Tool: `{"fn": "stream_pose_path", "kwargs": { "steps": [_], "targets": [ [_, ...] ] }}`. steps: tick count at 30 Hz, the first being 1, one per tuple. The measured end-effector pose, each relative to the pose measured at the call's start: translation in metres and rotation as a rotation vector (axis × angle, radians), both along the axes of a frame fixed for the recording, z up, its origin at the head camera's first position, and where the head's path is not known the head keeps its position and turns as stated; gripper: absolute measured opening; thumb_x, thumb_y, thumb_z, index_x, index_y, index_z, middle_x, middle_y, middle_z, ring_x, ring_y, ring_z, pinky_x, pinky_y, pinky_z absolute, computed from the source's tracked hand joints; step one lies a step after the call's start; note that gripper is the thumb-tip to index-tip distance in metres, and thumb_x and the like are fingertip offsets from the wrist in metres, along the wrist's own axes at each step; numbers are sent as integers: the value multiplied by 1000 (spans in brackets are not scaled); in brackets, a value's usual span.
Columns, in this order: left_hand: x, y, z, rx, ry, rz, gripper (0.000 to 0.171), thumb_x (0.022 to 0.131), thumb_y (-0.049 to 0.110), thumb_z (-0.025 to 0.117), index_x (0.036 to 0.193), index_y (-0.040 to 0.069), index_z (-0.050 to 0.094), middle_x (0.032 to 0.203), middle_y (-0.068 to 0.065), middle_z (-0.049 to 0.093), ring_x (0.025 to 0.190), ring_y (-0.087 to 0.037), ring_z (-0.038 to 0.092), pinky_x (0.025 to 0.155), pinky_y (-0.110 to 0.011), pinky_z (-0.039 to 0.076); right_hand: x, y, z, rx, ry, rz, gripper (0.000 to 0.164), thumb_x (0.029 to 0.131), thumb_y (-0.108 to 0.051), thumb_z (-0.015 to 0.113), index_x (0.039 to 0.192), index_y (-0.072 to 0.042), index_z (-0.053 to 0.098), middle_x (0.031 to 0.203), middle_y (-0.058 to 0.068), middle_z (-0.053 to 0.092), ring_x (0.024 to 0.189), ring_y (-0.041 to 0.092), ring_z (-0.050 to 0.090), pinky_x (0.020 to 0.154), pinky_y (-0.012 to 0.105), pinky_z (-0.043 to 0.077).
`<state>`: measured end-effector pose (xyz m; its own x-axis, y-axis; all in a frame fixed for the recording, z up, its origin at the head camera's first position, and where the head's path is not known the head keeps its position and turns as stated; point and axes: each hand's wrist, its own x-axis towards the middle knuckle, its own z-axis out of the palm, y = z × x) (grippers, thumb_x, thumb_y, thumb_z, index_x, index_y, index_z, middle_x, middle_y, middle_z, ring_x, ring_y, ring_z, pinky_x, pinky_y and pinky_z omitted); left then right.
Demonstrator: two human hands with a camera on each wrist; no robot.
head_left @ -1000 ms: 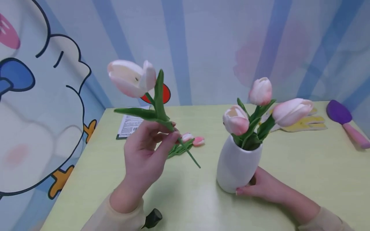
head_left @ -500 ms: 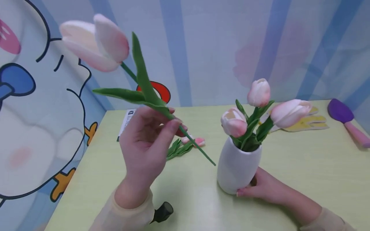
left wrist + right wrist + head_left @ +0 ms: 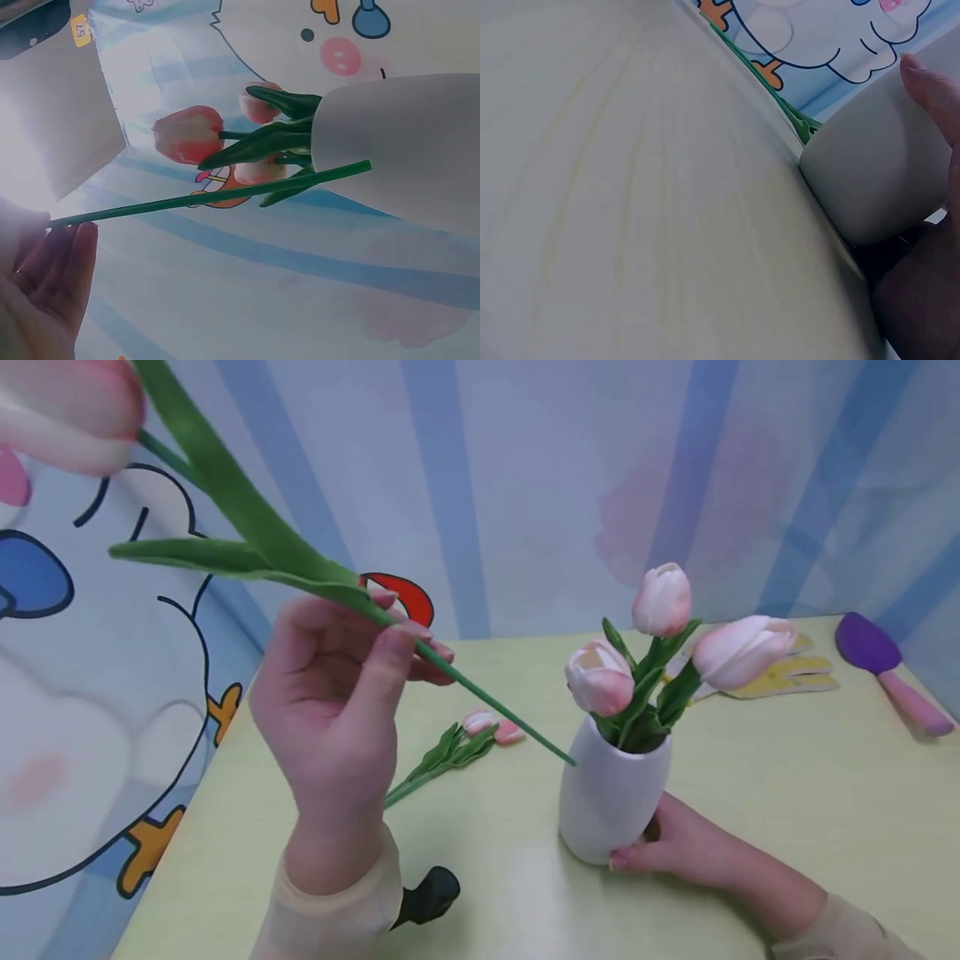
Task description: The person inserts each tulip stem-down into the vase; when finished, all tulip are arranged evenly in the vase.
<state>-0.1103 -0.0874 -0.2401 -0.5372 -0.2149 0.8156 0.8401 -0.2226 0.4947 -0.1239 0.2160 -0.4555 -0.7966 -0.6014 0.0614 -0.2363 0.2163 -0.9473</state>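
Between thumb and fingers, my left hand (image 3: 341, 693) pinches the green stem of a pink-white tulip (image 3: 67, 414). The bloom is cut off at the upper left of the head view, and the bare stem end points down to the right, overlapping the vase. That white vase (image 3: 611, 802) stands on the table with several pink tulips (image 3: 663, 602) in it. Low on the vase's right side, my right hand (image 3: 697, 852) grips it, its thumb in front and its other fingers hidden behind. In the left wrist view the held stem (image 3: 202, 199) crosses in front of the vase (image 3: 405, 142).
More tulips (image 3: 457, 752) lie on the pale table (image 3: 495, 860) behind my left hand. A yellow and white glove (image 3: 787, 677) lies at the back right, near a purple scoop (image 3: 870, 643) with a pink handle. A cartoon-printed wall borders the table.
My left hand has risen slightly and shifted left, bringing the tulip closer to the camera. Its stem now slants more flatly, its tip at the vase. The right hand and vase stay put.
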Motion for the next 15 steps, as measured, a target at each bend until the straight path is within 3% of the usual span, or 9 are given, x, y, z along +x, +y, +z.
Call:
{"fn": "stream_pose_path", "kwargs": {
  "steps": [3, 10, 15],
  "targets": [
    [0, 0, 4, 48, 30, -3, 19, 88, -13, 67, 106, -16, 61, 88, -20, 69, 69, -31, 72, 62, -42, 64, -1, -1, 2, 2, 1, 7, 65, 84, -9, 83, 139, 1, 49, 130, 14, 64, 117, 7, 61, 99, 20, 49],
    [-1, -1, 5, 67, 39, -29, 23, 84, -20, 66, 106, -17, 60, 88, -22, 69, 71, -30, 72, 65, -45, 64, 1, -1, -1, -7, -8, 10, 65, 84, -7, 83, 139, 2, 48, 131, 14, 63, 118, 7, 61, 99, 21, 50],
    [-3, -1, 4, 119, 75, 6, 23, 83, -17, 67, 104, -16, 59, 87, -22, 68, 71, -31, 72, 65, -45, 64, 0, 0, -1, -3, -4, 6, 64, 84, -7, 83, 138, 0, 49, 130, 14, 64, 117, 8, 62, 99, 22, 50]
  ]
}}
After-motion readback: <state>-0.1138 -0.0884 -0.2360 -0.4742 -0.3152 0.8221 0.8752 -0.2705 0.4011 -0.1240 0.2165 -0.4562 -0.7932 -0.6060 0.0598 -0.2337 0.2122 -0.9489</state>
